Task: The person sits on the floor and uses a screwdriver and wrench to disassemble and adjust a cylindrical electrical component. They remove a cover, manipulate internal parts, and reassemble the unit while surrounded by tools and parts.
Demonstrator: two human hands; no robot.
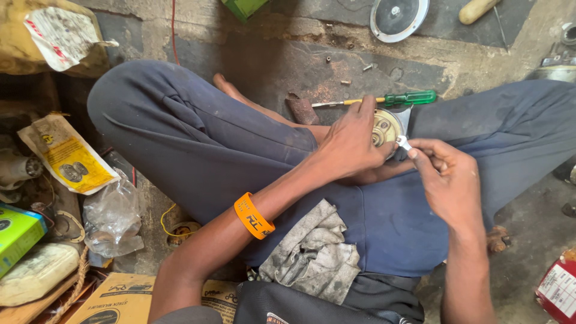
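I sit cross-legged on the floor in dark blue trousers. My left hand (353, 144), with an orange wristband (254, 216) on its wrist, grips a round brass-coloured metal part (385, 128) held over my feet. My right hand (447, 177) pinches a small silver piece (404, 143) against the lower right edge of that round part. A green-handled screwdriver (384, 99) lies on the floor just beyond the part. A dirty grey rag (315, 255) rests on my lap.
A round silver-rimmed dish (398, 17) and a wooden handle (477, 10) lie at the top. Small screws (346, 82) are scattered on the concrete. Left side holds printed wrappers (69, 159), a clear plastic bag (114, 219), a green box (17, 234) and cardboard boxes (120, 300).
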